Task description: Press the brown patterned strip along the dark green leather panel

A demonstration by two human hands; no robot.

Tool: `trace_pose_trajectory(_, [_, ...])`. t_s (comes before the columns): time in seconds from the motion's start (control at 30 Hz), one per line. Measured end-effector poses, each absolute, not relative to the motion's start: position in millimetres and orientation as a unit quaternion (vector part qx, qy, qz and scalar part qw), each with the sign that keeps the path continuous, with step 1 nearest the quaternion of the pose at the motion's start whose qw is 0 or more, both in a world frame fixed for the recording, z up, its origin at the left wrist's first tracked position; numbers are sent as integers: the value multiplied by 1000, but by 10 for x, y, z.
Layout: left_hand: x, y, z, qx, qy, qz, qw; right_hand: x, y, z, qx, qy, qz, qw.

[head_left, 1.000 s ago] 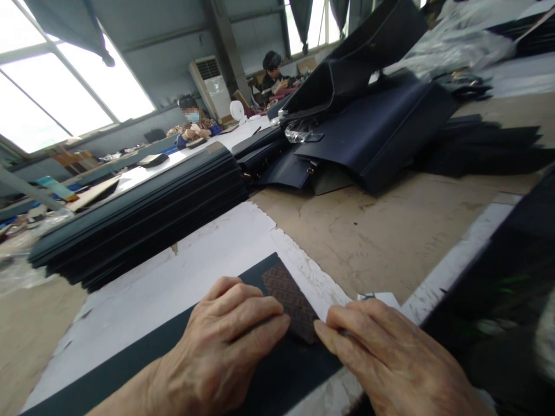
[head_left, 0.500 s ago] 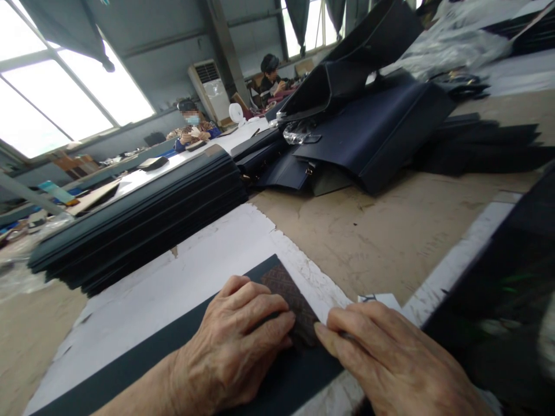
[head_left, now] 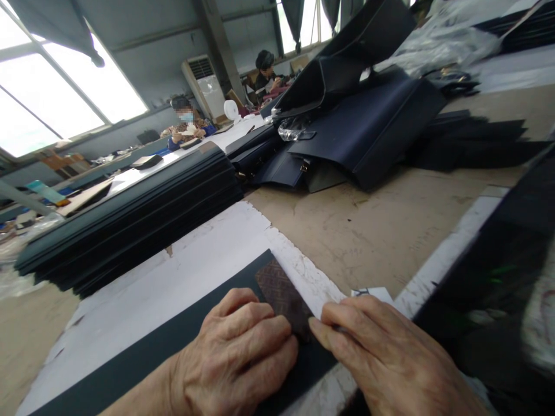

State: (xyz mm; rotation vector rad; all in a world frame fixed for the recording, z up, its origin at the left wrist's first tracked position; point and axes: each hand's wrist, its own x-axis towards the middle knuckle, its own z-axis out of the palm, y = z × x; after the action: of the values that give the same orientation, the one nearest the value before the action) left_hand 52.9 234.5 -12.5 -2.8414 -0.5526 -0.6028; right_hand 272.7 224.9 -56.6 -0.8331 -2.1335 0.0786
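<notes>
A long dark green strip [head_left: 143, 359] of sheet material, perhaps leather, lies flat across white paper in front of me. On its far right end sits a small brown patterned piece [head_left: 281, 290]. My left hand [head_left: 243, 352] is closed, its curled fingers resting over the strip and against the near side of the brown piece; whatever may be under them is hidden. At the piece's right edge, my right hand [head_left: 385, 352] has its fingers pressed together, fingertips touching the edge. I cannot make out what, if anything, they hold.
Stacked dark green sheets [head_left: 139, 214] lie behind the strip on the left. Dark blue bag parts [head_left: 368, 127] are heaped ahead, near clear plastic wrap [head_left: 451, 49]. A printed white scrap [head_left: 373, 293] lies beyond my right hand. Two people sit at the far tables.
The view has shifted slightly. My left fingers are curled tighter and have slid a little toward me, showing more of the brown piece. My right hand stays at its edge.
</notes>
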Motion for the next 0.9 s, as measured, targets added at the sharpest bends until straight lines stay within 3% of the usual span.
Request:
trace_pose_trajectory(0.33, [609, 2358, -144, -939, -266, -212, -54, 2717, 2237, -591, -330, -858, 20, 394])
trace_pose_trajectory(0.77, [599, 2353, -188, -906, -322, -233, -144, 2696, 2225, -666, -331, -847, -13, 415])
trace_pose_trajectory(0.9, [619, 2337, -169, -921, -295, -220, -129, 2696, 2216, -686, -334, -849, -15, 409])
